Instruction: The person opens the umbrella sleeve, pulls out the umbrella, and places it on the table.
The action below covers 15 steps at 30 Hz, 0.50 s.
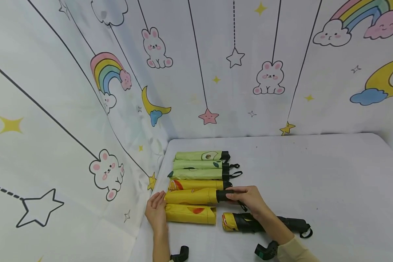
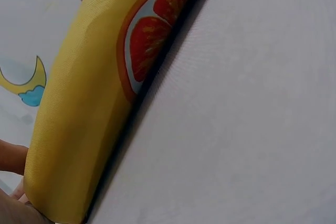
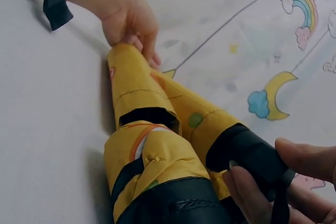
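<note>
Three green folded umbrellas (image 1: 196, 174) and two yellow ones lie in a stacked row, black ends facing right. My right hand (image 1: 249, 198) pinches the black end of the nearer yellow umbrella (image 1: 191, 196), between thumb and fingers. At its left end my left hand (image 1: 156, 211) rests with fairly straight fingers, touching the yellow fabric. In front lies a yellow sleeve (image 1: 190, 214) with a fruit print; its dark open mouth (image 3: 149, 116) shows in the right wrist view. A black-and-yellow folded umbrella (image 1: 245, 222) lies right of the sleeve, partly behind my right forearm.
The white table (image 1: 330, 182) stretches away to the right. A white printed curtain (image 1: 68, 145) stands close along the left side and behind the back edge. Black wrist straps (image 1: 266, 250) sit on both wrists.
</note>
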Each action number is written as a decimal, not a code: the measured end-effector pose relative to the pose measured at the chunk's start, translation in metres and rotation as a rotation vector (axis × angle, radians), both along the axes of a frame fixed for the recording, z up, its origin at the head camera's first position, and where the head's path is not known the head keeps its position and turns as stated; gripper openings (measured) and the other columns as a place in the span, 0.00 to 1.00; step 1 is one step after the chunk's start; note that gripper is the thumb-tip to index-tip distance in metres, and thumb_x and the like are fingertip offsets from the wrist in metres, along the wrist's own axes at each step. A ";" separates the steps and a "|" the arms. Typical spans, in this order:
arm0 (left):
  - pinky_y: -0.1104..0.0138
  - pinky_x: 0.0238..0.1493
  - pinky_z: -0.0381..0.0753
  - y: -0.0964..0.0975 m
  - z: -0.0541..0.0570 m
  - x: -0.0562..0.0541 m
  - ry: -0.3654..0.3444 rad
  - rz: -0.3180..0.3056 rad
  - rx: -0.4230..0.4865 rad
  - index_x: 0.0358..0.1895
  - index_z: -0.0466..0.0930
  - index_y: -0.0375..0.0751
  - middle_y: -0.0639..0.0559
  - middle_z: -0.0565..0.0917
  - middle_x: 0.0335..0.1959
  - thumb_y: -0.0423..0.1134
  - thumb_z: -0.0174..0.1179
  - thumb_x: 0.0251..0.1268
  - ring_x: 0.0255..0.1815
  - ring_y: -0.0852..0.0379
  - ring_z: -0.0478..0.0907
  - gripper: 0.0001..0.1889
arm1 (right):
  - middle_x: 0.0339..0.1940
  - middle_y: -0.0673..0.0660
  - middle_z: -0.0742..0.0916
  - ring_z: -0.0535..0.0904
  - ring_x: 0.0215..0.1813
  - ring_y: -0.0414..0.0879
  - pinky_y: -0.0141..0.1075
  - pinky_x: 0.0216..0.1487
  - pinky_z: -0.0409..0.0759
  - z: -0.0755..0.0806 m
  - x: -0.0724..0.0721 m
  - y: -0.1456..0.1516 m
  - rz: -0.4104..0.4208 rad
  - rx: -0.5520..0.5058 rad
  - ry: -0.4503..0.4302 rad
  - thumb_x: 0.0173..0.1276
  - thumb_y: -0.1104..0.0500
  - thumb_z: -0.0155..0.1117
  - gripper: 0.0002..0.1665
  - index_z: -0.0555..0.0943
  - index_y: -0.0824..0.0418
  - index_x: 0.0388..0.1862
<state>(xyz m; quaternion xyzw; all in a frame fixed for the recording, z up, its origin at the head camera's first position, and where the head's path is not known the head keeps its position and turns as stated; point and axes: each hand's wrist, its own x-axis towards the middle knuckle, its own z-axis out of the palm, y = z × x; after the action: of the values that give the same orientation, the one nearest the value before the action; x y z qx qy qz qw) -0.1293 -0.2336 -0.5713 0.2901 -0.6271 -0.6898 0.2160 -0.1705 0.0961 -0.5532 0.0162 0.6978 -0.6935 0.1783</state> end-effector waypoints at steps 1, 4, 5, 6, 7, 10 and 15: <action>0.79 0.52 0.81 0.000 0.000 0.000 0.001 0.002 0.000 0.69 0.71 0.30 0.34 0.81 0.65 0.23 0.55 0.74 0.68 0.42 0.79 0.22 | 0.48 0.62 0.92 0.91 0.47 0.55 0.51 0.62 0.83 0.001 0.001 0.001 -0.003 0.000 0.000 0.62 0.52 0.81 0.26 0.89 0.63 0.56; 0.80 0.51 0.81 0.000 0.000 -0.001 0.002 0.004 0.001 0.69 0.71 0.30 0.34 0.81 0.65 0.23 0.55 0.74 0.68 0.42 0.79 0.22 | 0.49 0.63 0.91 0.91 0.47 0.55 0.51 0.63 0.82 0.001 0.002 0.003 -0.008 -0.012 -0.002 0.62 0.52 0.81 0.27 0.88 0.64 0.57; 0.80 0.50 0.81 0.000 0.000 -0.001 0.001 0.004 0.002 0.69 0.72 0.30 0.34 0.81 0.65 0.23 0.56 0.74 0.68 0.42 0.79 0.22 | 0.50 0.63 0.91 0.91 0.47 0.55 0.51 0.63 0.82 0.001 0.002 0.004 -0.009 -0.017 -0.004 0.62 0.53 0.81 0.27 0.88 0.64 0.57; 0.80 0.50 0.81 0.000 0.000 -0.001 -0.002 0.005 0.002 0.69 0.72 0.31 0.35 0.81 0.65 0.24 0.56 0.74 0.68 0.43 0.79 0.22 | 0.50 0.63 0.91 0.91 0.47 0.56 0.50 0.63 0.83 0.001 0.002 0.005 -0.012 -0.024 -0.006 0.61 0.53 0.81 0.27 0.88 0.64 0.57; 0.80 0.50 0.81 0.000 -0.001 -0.001 -0.001 0.005 0.004 0.69 0.72 0.31 0.35 0.81 0.65 0.24 0.56 0.74 0.67 0.43 0.79 0.22 | 0.51 0.63 0.91 0.91 0.47 0.56 0.49 0.62 0.83 0.001 0.002 0.005 -0.012 -0.028 -0.007 0.61 0.53 0.81 0.27 0.88 0.64 0.57; 0.79 0.51 0.81 0.000 -0.002 -0.001 0.004 0.003 0.007 0.70 0.71 0.30 0.34 0.81 0.66 0.24 0.56 0.74 0.68 0.43 0.79 0.23 | 0.51 0.63 0.91 0.91 0.47 0.56 0.49 0.63 0.83 0.002 0.002 0.007 -0.017 -0.033 -0.011 0.62 0.53 0.81 0.28 0.88 0.64 0.58; 0.79 0.51 0.81 0.001 -0.002 -0.001 0.014 0.007 0.006 0.69 0.71 0.30 0.35 0.81 0.66 0.24 0.57 0.74 0.68 0.44 0.79 0.23 | 0.51 0.63 0.91 0.91 0.47 0.55 0.52 0.66 0.79 0.005 0.003 0.011 -0.030 -0.033 -0.022 0.62 0.53 0.81 0.28 0.88 0.63 0.58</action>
<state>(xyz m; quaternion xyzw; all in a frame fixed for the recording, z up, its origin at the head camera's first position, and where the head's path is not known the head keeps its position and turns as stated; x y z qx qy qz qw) -0.1302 -0.2328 -0.5730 0.2885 -0.6225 -0.6928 0.2220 -0.1675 0.1068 -0.5478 0.0316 0.6840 -0.7073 0.1758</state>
